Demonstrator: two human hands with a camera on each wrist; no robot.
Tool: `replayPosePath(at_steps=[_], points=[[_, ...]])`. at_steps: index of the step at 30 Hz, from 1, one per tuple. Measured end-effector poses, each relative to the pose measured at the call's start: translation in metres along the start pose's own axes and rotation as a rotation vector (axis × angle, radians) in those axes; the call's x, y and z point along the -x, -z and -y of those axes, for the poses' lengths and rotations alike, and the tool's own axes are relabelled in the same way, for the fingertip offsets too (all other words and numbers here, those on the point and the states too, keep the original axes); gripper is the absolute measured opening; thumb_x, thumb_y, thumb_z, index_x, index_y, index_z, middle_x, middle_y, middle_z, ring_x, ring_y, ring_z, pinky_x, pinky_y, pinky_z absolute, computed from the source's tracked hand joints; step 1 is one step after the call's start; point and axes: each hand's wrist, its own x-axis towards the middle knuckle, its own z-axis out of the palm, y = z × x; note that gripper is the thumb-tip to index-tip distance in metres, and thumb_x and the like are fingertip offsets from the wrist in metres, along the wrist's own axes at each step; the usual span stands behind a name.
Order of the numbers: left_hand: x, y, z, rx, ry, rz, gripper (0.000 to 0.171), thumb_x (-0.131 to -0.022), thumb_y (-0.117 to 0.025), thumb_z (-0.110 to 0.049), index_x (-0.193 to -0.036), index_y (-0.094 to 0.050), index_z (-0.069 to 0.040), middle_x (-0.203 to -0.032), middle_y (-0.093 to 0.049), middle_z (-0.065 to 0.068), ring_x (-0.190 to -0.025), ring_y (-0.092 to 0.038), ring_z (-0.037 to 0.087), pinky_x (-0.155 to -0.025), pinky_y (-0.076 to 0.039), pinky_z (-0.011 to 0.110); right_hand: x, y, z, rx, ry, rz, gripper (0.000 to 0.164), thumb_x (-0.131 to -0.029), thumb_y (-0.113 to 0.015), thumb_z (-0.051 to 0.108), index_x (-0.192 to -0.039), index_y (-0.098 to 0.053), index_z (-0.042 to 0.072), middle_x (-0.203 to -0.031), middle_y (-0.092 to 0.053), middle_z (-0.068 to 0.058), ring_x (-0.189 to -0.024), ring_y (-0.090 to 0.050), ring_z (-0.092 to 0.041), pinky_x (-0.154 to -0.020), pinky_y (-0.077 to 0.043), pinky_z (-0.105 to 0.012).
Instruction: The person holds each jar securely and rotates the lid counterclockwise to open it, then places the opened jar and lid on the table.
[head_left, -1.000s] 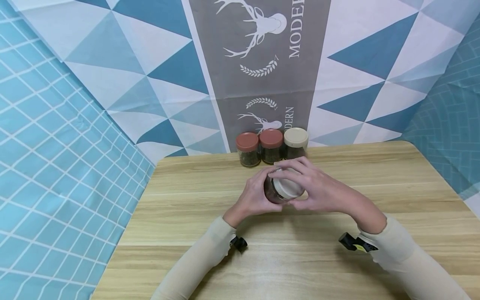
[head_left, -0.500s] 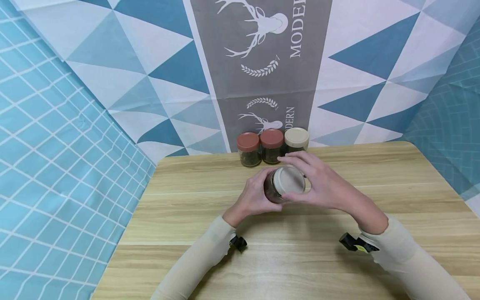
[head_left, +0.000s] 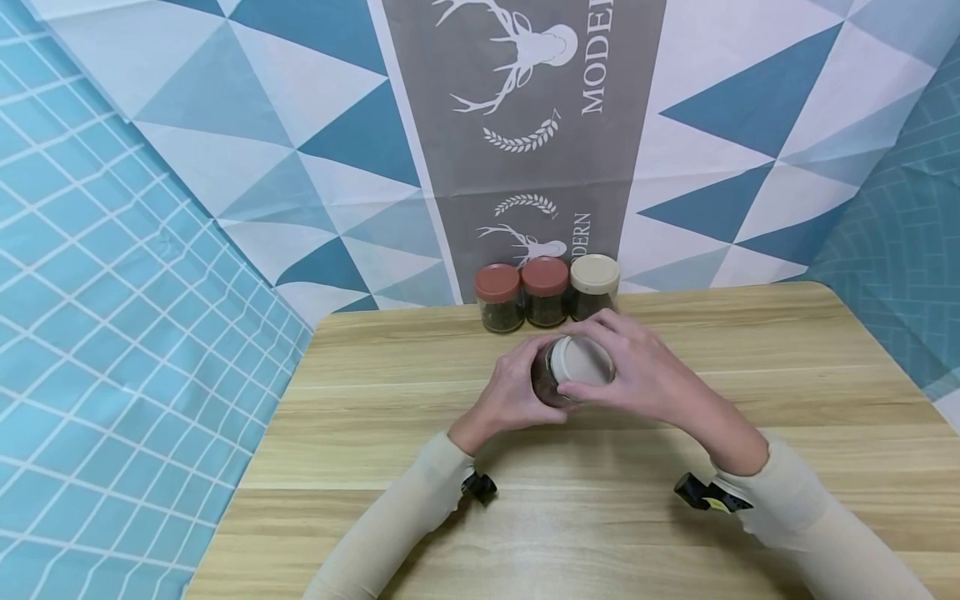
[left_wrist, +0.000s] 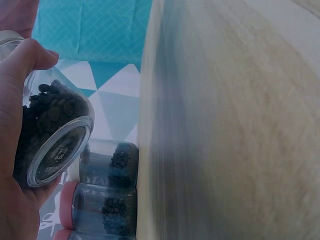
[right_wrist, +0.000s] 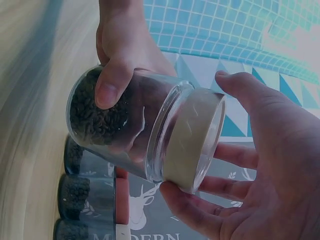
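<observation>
A clear jar (head_left: 545,377) with dark seeds inside is held tilted above the table, its off-white lid (head_left: 583,363) facing right. My left hand (head_left: 512,390) grips the jar's body, thumb on one side and fingers round the other. In the left wrist view the base of the jar (left_wrist: 55,120) points toward the camera. Around the lid curl the thumb and fingers of my right hand (head_left: 647,367). The right wrist view has fingertips at the lower rim of the lid (right_wrist: 192,140), with the thumb close to its upper edge. The lid sits on the jar's mouth.
Behind the hands, a row of similar jars stands at the table's back edge: two with red lids (head_left: 498,283) (head_left: 545,277) and one with a cream lid (head_left: 595,275). Patterned cloth (head_left: 525,158) hangs behind the wooden table (head_left: 390,375).
My right hand's fingers spread off the lid half a second ago and have now come back in around it. My left hand keeps its grip on the jar.
</observation>
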Motion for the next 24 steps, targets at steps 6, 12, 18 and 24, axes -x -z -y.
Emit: replayPosePath(at_steps=[6, 12, 18, 24], points=[[0.0, 0.0, 0.0, 0.008, 0.0, -0.001, 0.102, -0.067, -0.104, -0.027, -0.154, -0.056, -0.003, -0.142, -0.074, 0.015, -0.129, -0.075, 0.029, -0.11, -0.065, 0.044, 0.0, -0.002, -0.001, 0.015, -0.003, 0.009, 0.06, -0.085, -0.097, 0.04, -0.137, -0.075, 0.02, -0.117, -0.072, -0.005, -0.103, -0.069, -0.026, -0.083, -0.058, -0.044], [0.001, 0.0, 0.0, 0.008, 0.003, 0.003, 0.102, -0.067, -0.104, -0.027, -0.154, -0.056, -0.002, -0.142, -0.074, 0.016, -0.13, -0.075, 0.03, -0.111, -0.065, 0.045, -0.001, -0.001, 0.0, 0.027, 0.009, 0.019, 0.061, -0.084, -0.097, 0.039, -0.137, -0.075, 0.02, -0.118, -0.072, -0.006, -0.105, -0.069, -0.028, -0.083, -0.059, -0.046], [0.001, 0.0, -0.001, 0.005, 0.011, 0.006, 0.102, -0.067, -0.103, -0.026, -0.154, -0.056, 0.0, -0.144, -0.073, 0.018, -0.13, -0.075, 0.031, -0.111, -0.065, 0.046, -0.004, 0.004, 0.0, 0.041, 0.055, 0.045, 0.06, -0.083, -0.095, 0.036, -0.138, -0.075, 0.02, -0.123, -0.073, -0.005, -0.11, -0.068, -0.027, -0.086, -0.059, -0.047], [0.002, 0.0, -0.001, 0.003, 0.006, 0.011, 0.101, -0.068, -0.103, -0.026, -0.154, -0.056, -0.002, -0.147, -0.072, 0.017, -0.131, -0.074, 0.031, -0.111, -0.064, 0.045, -0.005, 0.009, -0.003, 0.022, 0.187, 0.08, 0.065, -0.079, -0.095, 0.023, -0.14, -0.075, 0.019, -0.132, -0.071, -0.007, -0.118, -0.064, -0.028, -0.092, -0.059, -0.05]])
